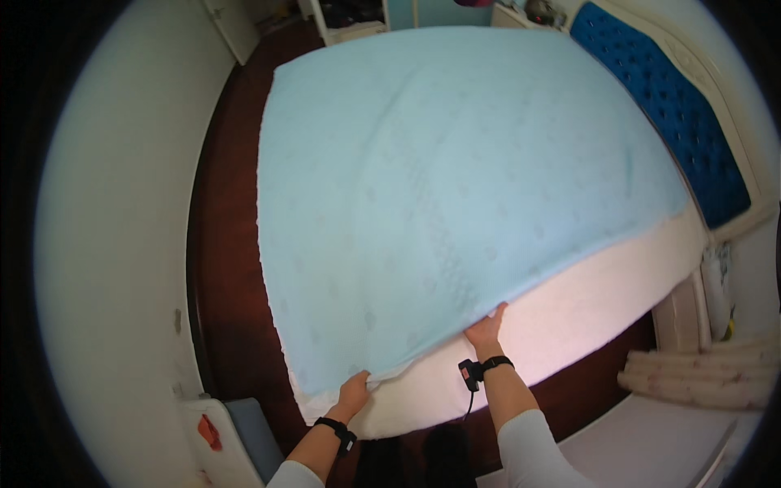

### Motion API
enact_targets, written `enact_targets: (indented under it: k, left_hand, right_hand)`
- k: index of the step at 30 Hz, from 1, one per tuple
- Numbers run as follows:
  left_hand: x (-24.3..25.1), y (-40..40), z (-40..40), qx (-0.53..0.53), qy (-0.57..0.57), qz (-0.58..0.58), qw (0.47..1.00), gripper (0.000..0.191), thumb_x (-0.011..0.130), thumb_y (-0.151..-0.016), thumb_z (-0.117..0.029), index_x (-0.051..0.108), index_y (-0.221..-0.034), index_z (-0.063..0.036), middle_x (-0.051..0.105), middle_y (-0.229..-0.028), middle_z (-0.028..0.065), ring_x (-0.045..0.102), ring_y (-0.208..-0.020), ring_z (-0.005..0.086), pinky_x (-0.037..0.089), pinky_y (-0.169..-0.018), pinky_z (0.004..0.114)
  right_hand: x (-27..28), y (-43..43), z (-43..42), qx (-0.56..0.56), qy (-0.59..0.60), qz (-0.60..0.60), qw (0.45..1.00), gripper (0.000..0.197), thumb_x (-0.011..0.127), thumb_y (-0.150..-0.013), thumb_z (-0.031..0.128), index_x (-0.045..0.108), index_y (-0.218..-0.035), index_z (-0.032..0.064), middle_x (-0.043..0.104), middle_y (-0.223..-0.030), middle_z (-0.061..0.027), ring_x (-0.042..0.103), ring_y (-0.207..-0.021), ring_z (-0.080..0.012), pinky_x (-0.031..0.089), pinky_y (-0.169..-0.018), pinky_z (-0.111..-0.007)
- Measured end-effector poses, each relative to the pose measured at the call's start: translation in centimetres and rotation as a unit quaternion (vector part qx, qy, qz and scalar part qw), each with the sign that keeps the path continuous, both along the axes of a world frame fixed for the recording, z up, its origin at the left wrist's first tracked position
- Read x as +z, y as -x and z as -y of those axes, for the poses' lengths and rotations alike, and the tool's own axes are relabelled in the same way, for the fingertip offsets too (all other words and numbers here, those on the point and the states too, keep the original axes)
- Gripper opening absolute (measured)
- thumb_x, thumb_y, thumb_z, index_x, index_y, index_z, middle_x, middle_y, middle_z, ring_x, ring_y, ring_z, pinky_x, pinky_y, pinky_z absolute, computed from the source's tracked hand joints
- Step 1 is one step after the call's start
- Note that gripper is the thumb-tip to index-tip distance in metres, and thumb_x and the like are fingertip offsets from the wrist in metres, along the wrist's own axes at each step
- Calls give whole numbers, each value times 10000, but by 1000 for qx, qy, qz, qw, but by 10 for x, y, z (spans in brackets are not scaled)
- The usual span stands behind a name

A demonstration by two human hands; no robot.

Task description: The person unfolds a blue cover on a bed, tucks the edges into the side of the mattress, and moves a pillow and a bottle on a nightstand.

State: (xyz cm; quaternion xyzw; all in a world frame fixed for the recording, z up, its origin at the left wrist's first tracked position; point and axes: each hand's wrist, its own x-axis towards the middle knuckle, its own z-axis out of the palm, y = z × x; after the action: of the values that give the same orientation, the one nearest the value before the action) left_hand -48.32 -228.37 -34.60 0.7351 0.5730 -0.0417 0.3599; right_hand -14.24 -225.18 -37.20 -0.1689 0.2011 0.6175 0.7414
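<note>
A light blue bed sheet or thin quilt [427, 183] lies over most of a bed, its near edge slanting across a cream mattress cover [579, 299]. My left hand [354, 393] grips that edge near the bed's near left corner. Farther right along the same edge, my right hand [487, 329] holds the fabric, with some fingers hidden beneath it. Both wrists wear black straps with small devices. The cream layer shows between the blue edge and the near side of the bed.
A blue tufted headboard [665, 110] stands at the right. Dark red wooden floor [226, 244] runs between the bed and the white wall [122, 213]. A patterned curtain [695, 378] hangs at lower right. A white and grey piece of furniture [250, 433] is at lower left.
</note>
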Motion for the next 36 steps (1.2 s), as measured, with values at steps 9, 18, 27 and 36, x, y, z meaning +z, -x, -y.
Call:
enact_targets:
  k: [9, 18, 27, 36]
  left_hand:
    - [11, 10, 10, -58, -19, 28, 998, 224, 439, -718, -54, 533, -921, -62, 581, -870, 140, 542, -828, 316, 427, -716, 389]
    - [-5, 32, 34, -58, 44, 25, 997, 294, 488, -648, -5, 544, -931, -65, 557, -931, 162, 507, -897, 334, 401, -781, 395]
    - [-2, 71, 3, -70, -77, -6, 995, 232, 486, -693, -13, 531, -908, -87, 524, -897, 89, 473, -912, 273, 339, -805, 398]
    - [-15, 108, 55, 739, 315, 228, 550, 351, 536, -781, -367, 578, -821, -21, 607, -819, 111, 557, -868, 231, 439, -707, 368]
  right_hand:
    - [1, -46, 109, 77, 253, 393, 881, 454, 536, -755, 23, 373, -1179, 23, 485, -1088, -124, 487, -983, -271, 435, -813, -401]
    - [13, -25, 156, 135, 380, 429, 809, 433, 547, -783, 51, 379, -1176, -17, 483, -1099, -119, 493, -958, -240, 426, -819, -355]
    - [-20, 18, 135, 193, 429, 486, 737, 435, 573, -794, 194, 433, -1138, -32, 508, -1092, -99, 511, -917, -212, 435, -783, -307]
    - [-11, -9, 129, 182, 392, 251, 867, 265, 614, -774, 191, 509, -943, 17, 551, -839, -54, 503, -666, -154, 438, -578, -233]
